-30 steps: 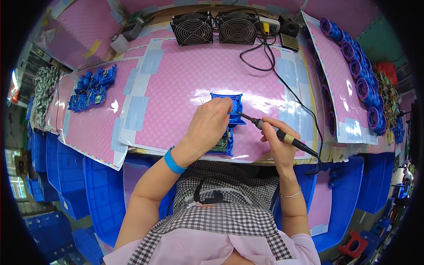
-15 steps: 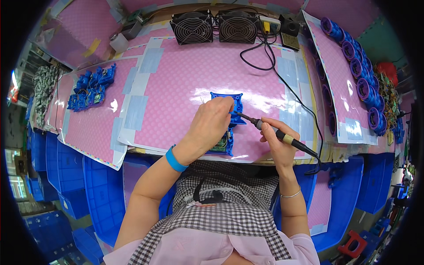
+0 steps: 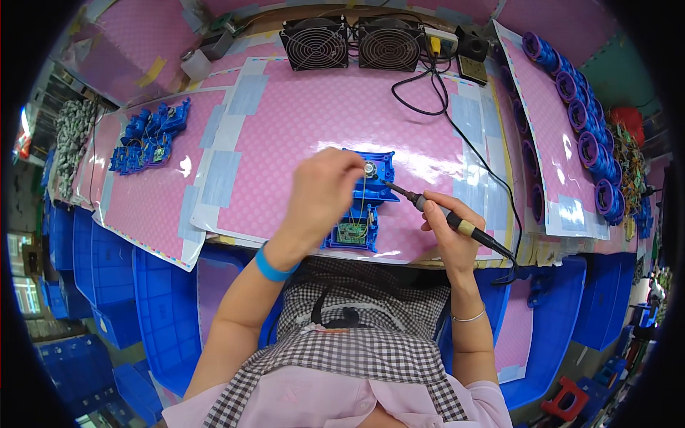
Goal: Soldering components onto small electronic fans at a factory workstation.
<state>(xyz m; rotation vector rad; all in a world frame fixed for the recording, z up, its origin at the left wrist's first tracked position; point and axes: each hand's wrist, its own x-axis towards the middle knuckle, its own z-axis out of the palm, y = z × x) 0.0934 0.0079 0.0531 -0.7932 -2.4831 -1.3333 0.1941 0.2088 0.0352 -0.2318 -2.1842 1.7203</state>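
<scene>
A blue plastic housing (image 3: pixel 386 165) lies opened in two halves on the pink-patterned table. Its far half carries a round metal part (image 3: pixel 369 170); in the near half sits a green circuit board (image 3: pixel 351 232). Thin wires link the halves. My left hand (image 3: pixel 325 187), slightly blurred, hovers over the housing's left side with fingertips pinched together beside the round part; what they hold is too small to see. My right hand (image 3: pixel 454 230) grips a soldering iron (image 3: pixel 467 227), its tip pointing left at the far half, close to the round part.
Two black fans (image 3: pixel 317 44) stand at the back beside a soldering iron stand (image 3: pixel 472 57). The iron's black cord (image 3: pixel 482 162) loops along the right. Several blue housings (image 3: pixel 150 139) lie on the left, and blue-purple ring-shaped parts (image 3: pixel 589 148) line the right board. Blue bins (image 3: pixel 168 321) sit below.
My left hand has moved left, away from the iron's tip, uncovering the round metal part and the circuit board. The right hand and iron have hardly moved.
</scene>
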